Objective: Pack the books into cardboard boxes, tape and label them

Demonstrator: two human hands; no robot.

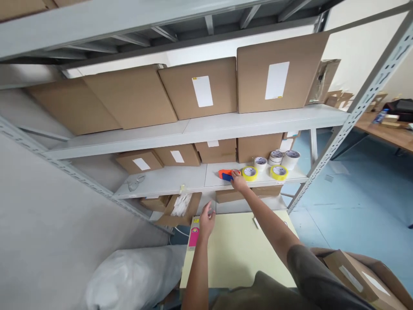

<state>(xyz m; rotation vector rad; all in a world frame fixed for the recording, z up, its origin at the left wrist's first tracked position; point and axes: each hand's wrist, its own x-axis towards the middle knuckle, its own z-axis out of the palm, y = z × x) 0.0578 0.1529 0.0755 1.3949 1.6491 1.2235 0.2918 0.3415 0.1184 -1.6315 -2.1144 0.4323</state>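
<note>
My right hand reaches onto the middle shelf, its fingers closed around one end of an orange-and-blue handheld tool whose exact kind I cannot make out. Just right of it stands a roll of yellow tape, with a second yellow roll farther along. White tape rolls are grouped behind these. My left hand hovers over the far left part of a pale yellow tabletop, holding nothing, fingers apart. Near its wrist lies a pink-and-yellow printed item.
Cardboard boxes line the upper shelf, and smaller ones stand behind the tape. Below, an open carton holds white material. A metal upright bounds the rack at right. A white bulky bag and a carton flank the table.
</note>
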